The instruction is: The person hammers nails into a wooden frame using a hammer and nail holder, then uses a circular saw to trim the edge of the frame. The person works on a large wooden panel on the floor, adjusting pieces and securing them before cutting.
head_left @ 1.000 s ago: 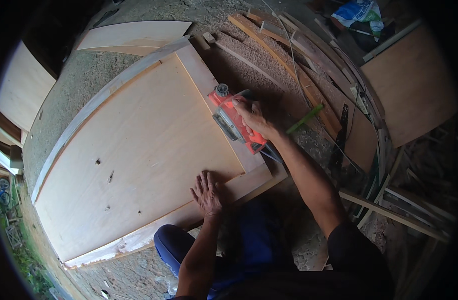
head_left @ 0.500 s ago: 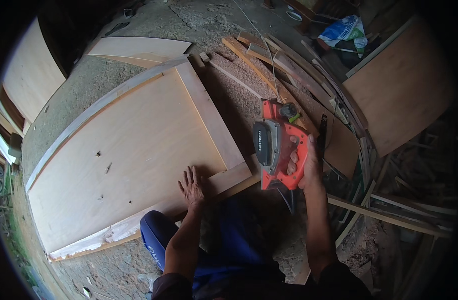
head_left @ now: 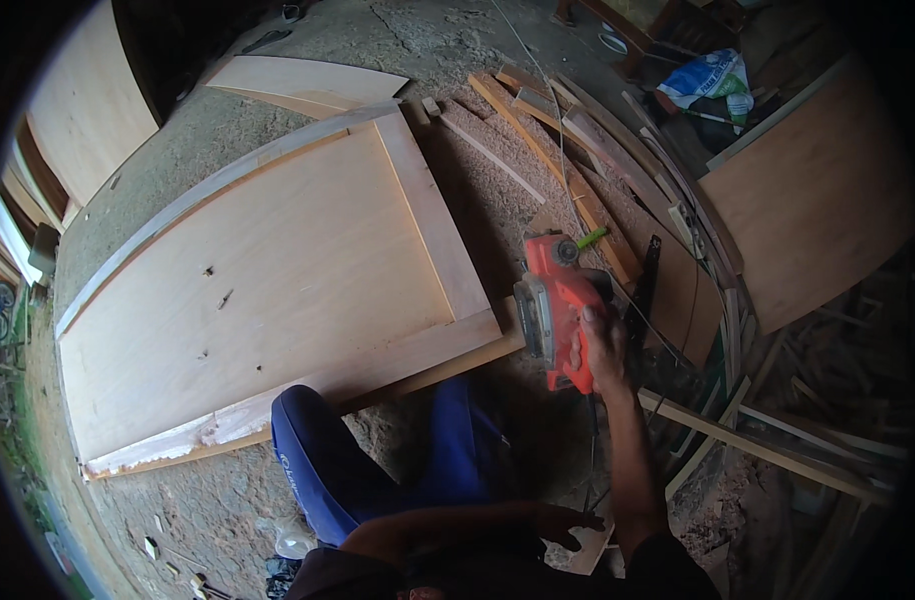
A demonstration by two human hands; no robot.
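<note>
My right hand (head_left: 604,352) is closed round the handle of a red and grey electric planer (head_left: 555,292). It holds the planer up just beyond the near right corner of a pale framed wooden panel (head_left: 307,240). From the planer's lower end a dark power cord (head_left: 590,450) hangs down. My left hand (head_left: 569,524) is low in front of my body, close to the cord, with its fingers stretched apart. It is in shadow, and nothing shows in it. The panel lies flat across the left, with a few small dark marks on its face.
Long timber strips (head_left: 537,130) and wood shavings lie beyond the planer. A handsaw (head_left: 645,290) rests to its right. Offcuts (head_left: 767,440) clutter the right side. A large brown board (head_left: 807,200) leans at the far right. My knees (head_left: 312,440) are against the panel's near edge.
My left hand has left the panel's corner and drawn back to my body near the cord. The planer has turned in my right hand and sits slightly lower. The view has shifted a little.
</note>
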